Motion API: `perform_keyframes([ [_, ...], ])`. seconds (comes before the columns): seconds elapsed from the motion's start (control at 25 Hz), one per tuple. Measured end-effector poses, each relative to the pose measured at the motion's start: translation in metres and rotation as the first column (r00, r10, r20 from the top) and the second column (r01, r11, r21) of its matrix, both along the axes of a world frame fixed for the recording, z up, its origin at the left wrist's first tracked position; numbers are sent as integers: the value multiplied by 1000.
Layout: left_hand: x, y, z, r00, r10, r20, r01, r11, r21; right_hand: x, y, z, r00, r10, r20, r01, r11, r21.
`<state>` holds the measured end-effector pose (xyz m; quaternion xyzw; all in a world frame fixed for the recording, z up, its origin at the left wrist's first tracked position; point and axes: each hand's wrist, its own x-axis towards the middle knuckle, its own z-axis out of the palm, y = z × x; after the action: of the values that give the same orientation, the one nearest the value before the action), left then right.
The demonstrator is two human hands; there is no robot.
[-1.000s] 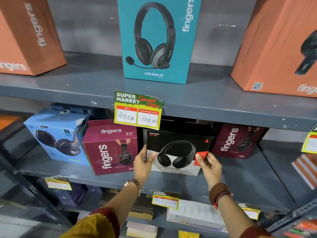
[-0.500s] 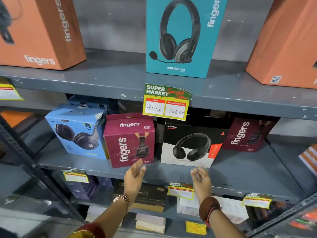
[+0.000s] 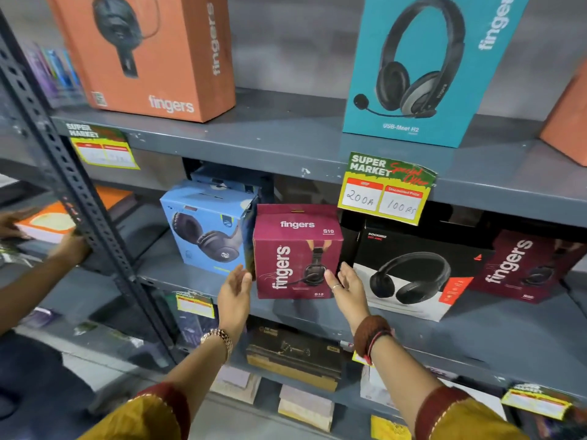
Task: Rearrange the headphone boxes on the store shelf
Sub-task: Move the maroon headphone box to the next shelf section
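I have both palms spread, my left hand (image 3: 235, 289) and right hand (image 3: 347, 289) flanking the maroon box (image 3: 297, 252) on the middle shelf (image 3: 203, 277) without gripping it, so next I should press in evenly and lift or slide it.

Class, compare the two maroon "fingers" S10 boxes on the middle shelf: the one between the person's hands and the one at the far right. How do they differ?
The near maroon S10 box stands forward, fully visible, between the open left hand and right hand. The far maroon S10 box sits farther back in shadow, so looks darker, and the black Rockerz box overlaps its left edge. No hand is near it. Both stand upright and carry the same "fingers" branding.
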<state>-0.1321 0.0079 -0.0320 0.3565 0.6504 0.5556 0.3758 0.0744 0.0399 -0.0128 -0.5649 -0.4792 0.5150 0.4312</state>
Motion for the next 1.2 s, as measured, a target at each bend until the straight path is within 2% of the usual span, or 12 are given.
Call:
perform_keyframes([
  [0.08,0,8,11,999,-46,-6,46,998,45,-2,11,7,1000,-5,-3,5,1000,19],
  [0.24,5,10,21,991,-134,-1,134,987,84,-1,18,6,995,40,92,-46,997,66],
  [0.52,25,-39,12,996,-47,-71,55,993,107,25,-29,18,991,117,70,-125,985,116],
  [0.6,35,-56,6,999,-22,-45,27,991,129,40,-45,17,988,146,51,-152,978,143],
  [0.76,89,-101,5,999,13,38,-20,984,177,92,-87,19,990,144,-14,-141,984,106],
  [0.88,151,-134,6,997,30,67,-44,976,214,151,-123,19,986,163,-19,-158,974,165],
  [1.2,309,-164,8,991,-67,118,34,966,256,307,-180,21,1000,2,13,-5,979,205],
])
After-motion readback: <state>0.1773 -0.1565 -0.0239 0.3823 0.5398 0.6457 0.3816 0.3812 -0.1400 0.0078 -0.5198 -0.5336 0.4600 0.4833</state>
